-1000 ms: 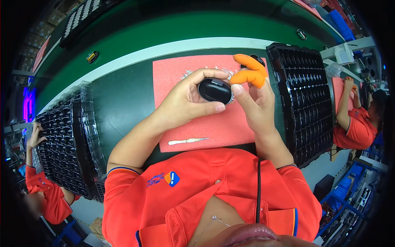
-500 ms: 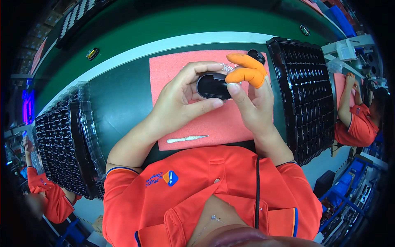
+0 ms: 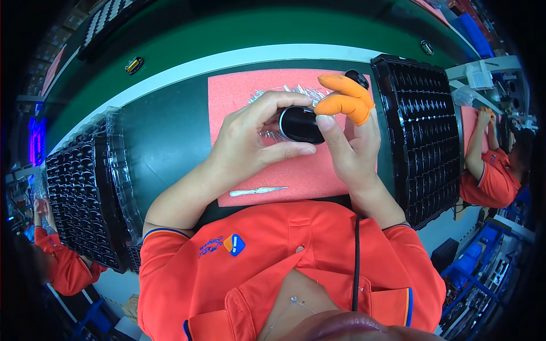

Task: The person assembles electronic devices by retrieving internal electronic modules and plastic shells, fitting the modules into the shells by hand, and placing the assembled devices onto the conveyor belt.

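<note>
Now, your left hand (image 3: 245, 129) holds the black case (image 3: 298, 126) from nine o'clock in a closed grip, above the pink mat (image 3: 301, 177) on the worktop (image 3: 162, 139). Your right hand (image 3: 358, 142) has a narrow grip, thumb and orange finger cover (image 3: 336, 104) on the case's two o'clock edge. Brace firmly left, press lightly right: the smooth shell could slip. The pointed tool (image 3: 259, 191) lies at the case's seven o'clock.

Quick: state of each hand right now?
Left hand: holding a black oval case.
Right hand: fingertips at the case's right end; gripping or only touching cannot be told.
</note>
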